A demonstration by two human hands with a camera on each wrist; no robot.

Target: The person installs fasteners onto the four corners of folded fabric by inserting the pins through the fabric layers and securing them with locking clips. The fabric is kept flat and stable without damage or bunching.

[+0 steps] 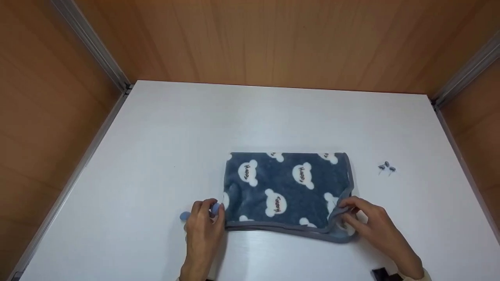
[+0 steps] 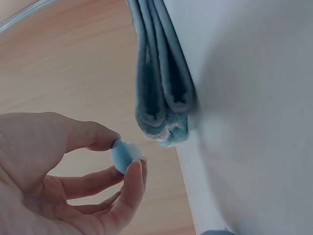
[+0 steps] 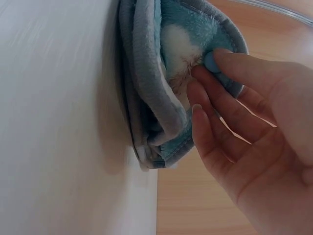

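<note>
A folded dark-blue fleece blanket [image 1: 261, 183] with white bear heads and grey edging lies on the white table. Beside its left edge, my left hand [image 1: 201, 228] pinches a small blue round-headed fastener [image 2: 122, 155], with a whitish part showing behind the blue cap. Another blue round piece [image 1: 184, 216] is on the table just left of that hand. At the blanket's near right corner, my right hand [image 1: 373, 222] lifts the upper layer. Its thumb presses a blue button-like cap [image 3: 212, 62] against the fabric; the fingers partly hide what lies behind.
Three small pins with blue heads [image 1: 386, 168] rest on the table [image 1: 293, 117] right of the blanket. Wooden panels [image 1: 273, 43] with metal edge rails enclose the back and both sides. A black object [image 1: 379, 274] sits by the right wrist.
</note>
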